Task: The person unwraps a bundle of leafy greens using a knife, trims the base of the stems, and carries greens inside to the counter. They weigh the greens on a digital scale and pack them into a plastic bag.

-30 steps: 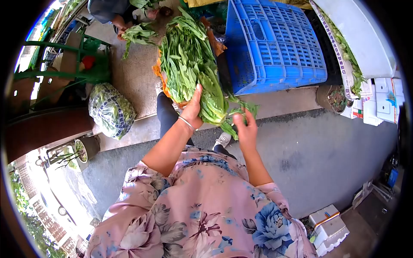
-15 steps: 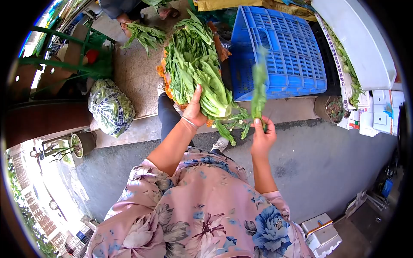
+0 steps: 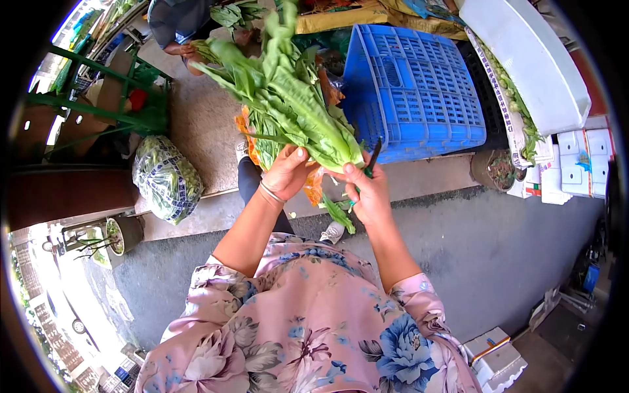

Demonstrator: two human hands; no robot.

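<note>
My left hand [image 3: 288,171] is closed around a head of long-leaf lettuce [image 3: 308,124], whose leaves fan up and away from me. At its pale cut base, my right hand [image 3: 367,190] grips a small knife [image 3: 375,157] with a dark blade and a green handle; its thumb rests against the base. More leafy greens [image 3: 265,147] lie behind the held head on an orange bag [image 3: 314,187]. Below my hands, a loose leaf [image 3: 338,215] hangs near the ledge.
A blue plastic crate [image 3: 419,92] lies on its side to the right. At left sits a bagged bundle of greens [image 3: 168,178]. Another person's hand [image 3: 187,51] holds greens at the upper left. White foam boxes [image 3: 580,164] stand far right, near a plant pot [image 3: 495,170].
The lettuce head has been lifted from the pile in my left hand. My right hand has let go of a loose leaf and moved left to the lettuce base, with the knife showing.
</note>
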